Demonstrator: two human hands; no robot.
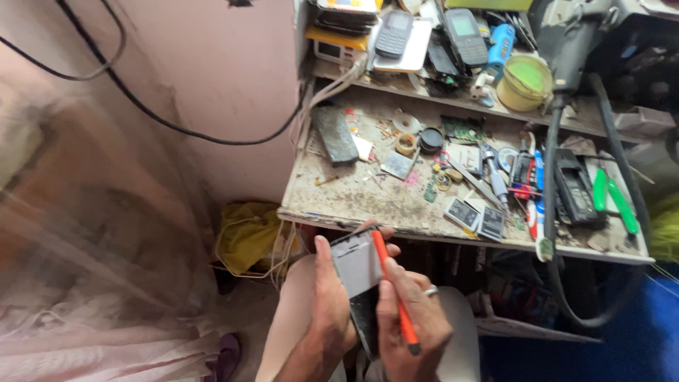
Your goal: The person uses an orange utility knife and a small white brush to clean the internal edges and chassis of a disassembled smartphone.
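The left hand (327, 297) holds an opened phone (359, 272) over the lap, fingers wrapped round its edges. The right hand (410, 322) has its fingers closed on an orange screwdriver (393, 290), tip at the phone's top. It looks like loosening work; next needs steady pressure. The cluttered surface (353, 194) lies just beyond the fingers.

A flat, rectangular grey phone part with a dark glass-like lower section (358, 272) stood tilted on its long axis above the person's lap, just below the front edge of the bench. Its pale grey upper face was turned toward the camera; the lower end looked black and glossy. A slim orange plastic rod-shaped tool with a dark tip (393, 290) lay diagonally across its right edge, touching it.
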